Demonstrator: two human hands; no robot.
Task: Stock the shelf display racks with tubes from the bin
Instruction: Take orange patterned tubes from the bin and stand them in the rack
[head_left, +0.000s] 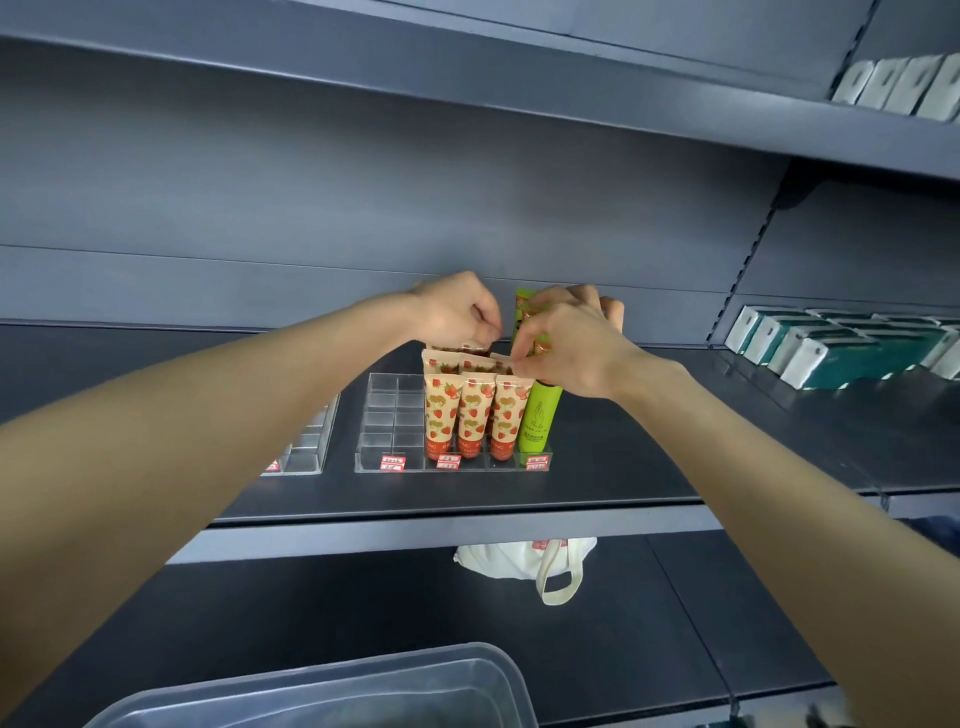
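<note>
A clear acrylic display rack (395, 415) stands on the middle shelf. Several strawberry-print tubes (474, 415) stand cap-down in its right columns, beside a green tube (540, 421) at the front right. My left hand (457, 312) pinches the top edge of a strawberry tube in a back row. My right hand (566, 343) grips a bundle of tubes, green and strawberry-print (524, 312), held upright over the rack's back right corner. The clear plastic bin (332, 691) sits at the bottom of the view.
A second clear rack (311, 441) stands left of the first. Teal-and-white boxes (831, 348) line the shelf to the right, more white packs (898, 83) sit on the upper shelf. A white cloth bag (530, 561) lies on the lower shelf.
</note>
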